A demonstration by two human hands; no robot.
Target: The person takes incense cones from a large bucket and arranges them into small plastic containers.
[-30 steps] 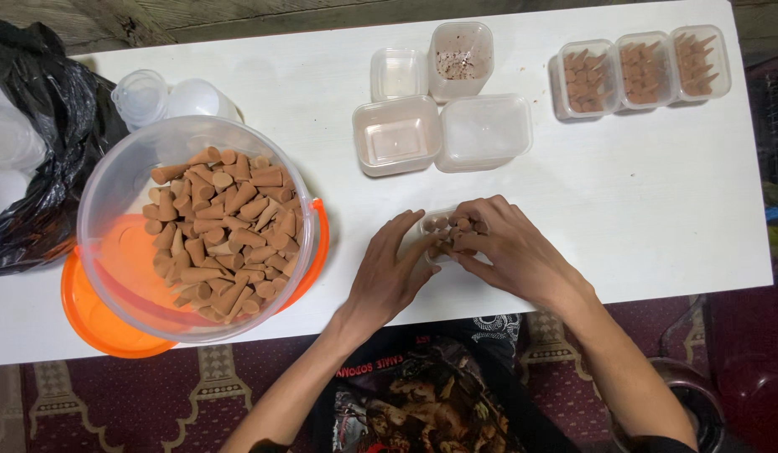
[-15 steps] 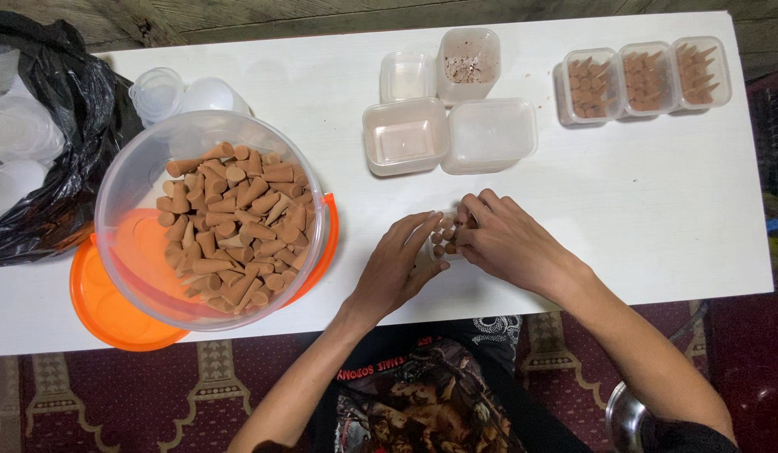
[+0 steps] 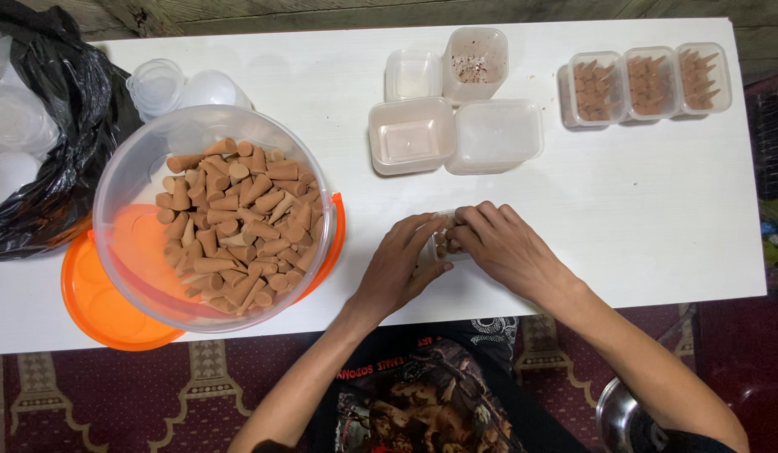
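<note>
A small clear plastic box [image 3: 443, 242] with brown cones in it sits on the white table [image 3: 640, 201] near the front edge. My left hand [image 3: 397, 268] wraps its left side, fingers on the rim. My right hand [image 3: 502, 247] covers its right side, fingertips pressing among the cones inside. Most of the box is hidden by my fingers. To the left, a large clear bowl [image 3: 133, 168] holds a heap of loose brown cones [image 3: 234, 222].
The bowl rests on an orange lid [image 3: 112, 310]. A black bag [image 3: 53, 143] of clear cups lies far left. Empty clear boxes [image 3: 410, 134] and lids stand at the back middle. Three filled boxes [image 3: 645, 80] line up at the back right.
The view has shifted slightly. My right fingers have closed further over the small box, hiding more of the cones; my left hand stays on its side.
</note>
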